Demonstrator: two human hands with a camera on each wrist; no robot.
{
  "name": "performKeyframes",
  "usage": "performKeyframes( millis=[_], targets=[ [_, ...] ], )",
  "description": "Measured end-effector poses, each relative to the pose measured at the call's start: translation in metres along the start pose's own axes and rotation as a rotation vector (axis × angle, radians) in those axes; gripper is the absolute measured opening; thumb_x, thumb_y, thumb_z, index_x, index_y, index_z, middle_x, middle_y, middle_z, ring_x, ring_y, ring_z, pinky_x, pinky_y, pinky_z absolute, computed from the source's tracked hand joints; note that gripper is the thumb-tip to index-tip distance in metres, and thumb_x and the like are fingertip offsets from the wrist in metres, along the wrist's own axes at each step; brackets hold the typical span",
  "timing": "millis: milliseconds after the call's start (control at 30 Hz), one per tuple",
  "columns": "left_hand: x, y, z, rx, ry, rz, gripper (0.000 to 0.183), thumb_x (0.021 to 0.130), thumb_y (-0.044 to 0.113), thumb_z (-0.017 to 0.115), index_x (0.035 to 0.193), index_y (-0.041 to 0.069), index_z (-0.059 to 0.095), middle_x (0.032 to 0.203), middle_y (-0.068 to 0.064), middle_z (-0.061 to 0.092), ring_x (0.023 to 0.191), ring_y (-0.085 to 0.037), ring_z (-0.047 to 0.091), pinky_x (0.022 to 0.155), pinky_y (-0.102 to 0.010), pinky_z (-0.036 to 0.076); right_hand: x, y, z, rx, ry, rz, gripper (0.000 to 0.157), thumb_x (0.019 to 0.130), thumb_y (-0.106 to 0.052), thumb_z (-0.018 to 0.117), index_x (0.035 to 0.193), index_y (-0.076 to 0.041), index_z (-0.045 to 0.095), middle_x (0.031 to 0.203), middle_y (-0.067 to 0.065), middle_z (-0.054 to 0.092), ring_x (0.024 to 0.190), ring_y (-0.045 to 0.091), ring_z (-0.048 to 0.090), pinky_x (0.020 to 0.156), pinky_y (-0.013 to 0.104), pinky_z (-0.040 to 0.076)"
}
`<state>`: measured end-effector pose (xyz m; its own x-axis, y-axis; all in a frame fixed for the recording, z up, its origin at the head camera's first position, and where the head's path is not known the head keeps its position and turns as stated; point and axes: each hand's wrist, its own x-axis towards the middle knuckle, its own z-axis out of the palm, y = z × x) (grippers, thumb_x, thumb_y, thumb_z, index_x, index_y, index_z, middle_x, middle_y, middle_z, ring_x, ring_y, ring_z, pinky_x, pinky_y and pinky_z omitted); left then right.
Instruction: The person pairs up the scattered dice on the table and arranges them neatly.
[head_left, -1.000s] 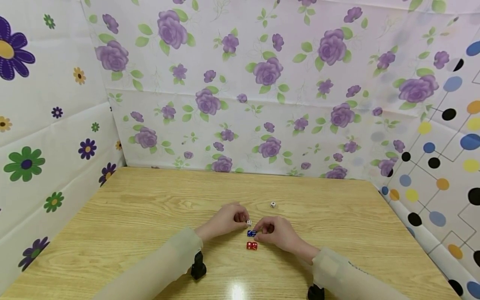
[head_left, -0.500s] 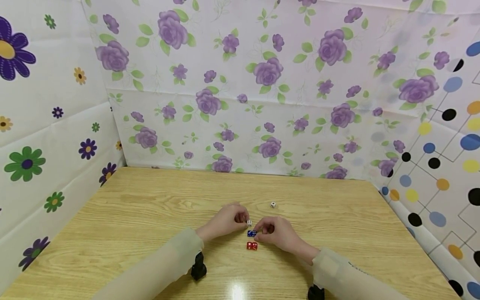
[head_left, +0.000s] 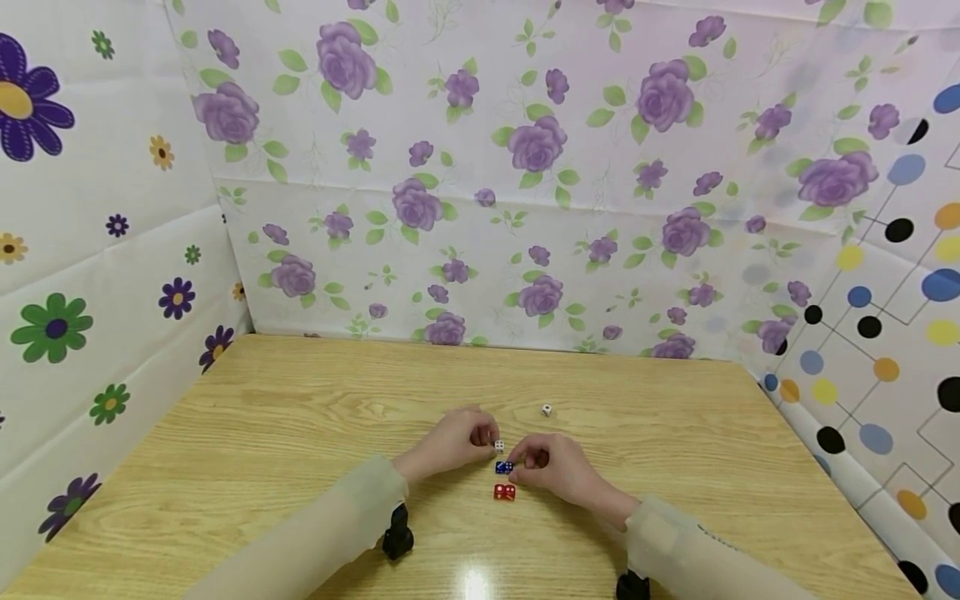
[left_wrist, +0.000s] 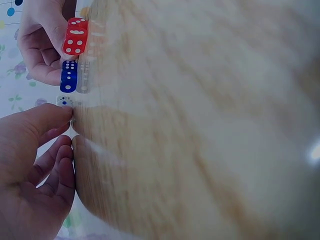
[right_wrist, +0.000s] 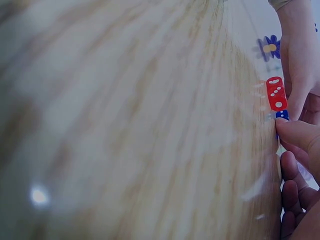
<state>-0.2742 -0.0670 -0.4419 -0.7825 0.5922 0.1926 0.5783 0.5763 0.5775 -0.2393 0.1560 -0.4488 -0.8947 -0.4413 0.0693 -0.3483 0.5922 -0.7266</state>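
Near the middle of the table, my left hand (head_left: 456,437) pinches a white die (head_left: 499,447) between thumb and index finger. Just in front of it lies a pair of blue dice (head_left: 504,468), side by side. The thumb and index finger of my right hand (head_left: 558,468) grip the right-hand blue die. A pair of red dice (head_left: 505,492) sits nearest to me, touched by neither hand. In the left wrist view the thumb partly covers the white die (left_wrist: 64,101). The right wrist view shows the blue die (right_wrist: 282,114) largely hidden behind the right thumb.
A second white die (head_left: 547,410) lies alone farther back, to the right of the rows. The wooden table (head_left: 337,375) is bounded by a flowered cloth (head_left: 480,200) behind and patterned cloths at both sides. Black camera mounts (head_left: 397,533) hang at the wrists.
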Motion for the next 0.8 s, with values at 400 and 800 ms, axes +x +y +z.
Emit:
performKeyframes(
  millis=[400, 800],
  targets=[
    [0.002, -0.002, 0.002, 0.005, -0.004, -0.013, 0.008, 0.088, 0.013, 0.075, 0.092, 0.012, 0.068, 0.082, 0.000, 0.060, 0.073, -0.006, 0.052, 0.067, -0.020, 0.045, 0.000, 0.002, -0.002, 0.015, -0.030, -0.021, 0.014, 0.085, -0.024, 0.078, 0.097, -0.020, 0.073, 0.078, -0.003, 0.061, 0.063, 0.004, 0.048, 0.058, 0.019, 0.040],
    [0.002, -0.001, 0.002, 0.016, -0.009, -0.017, 0.007, 0.088, 0.014, 0.074, 0.092, 0.013, 0.068, 0.082, 0.001, 0.059, 0.072, -0.006, 0.051, 0.066, -0.021, 0.045, 0.012, 0.003, -0.029, -0.006, 0.090, 0.004, 0.017, 0.087, -0.017, 0.076, 0.104, -0.014, 0.072, 0.079, -0.001, 0.062, 0.069, 0.011, 0.053, 0.060, 0.022, 0.045]
  ],
)
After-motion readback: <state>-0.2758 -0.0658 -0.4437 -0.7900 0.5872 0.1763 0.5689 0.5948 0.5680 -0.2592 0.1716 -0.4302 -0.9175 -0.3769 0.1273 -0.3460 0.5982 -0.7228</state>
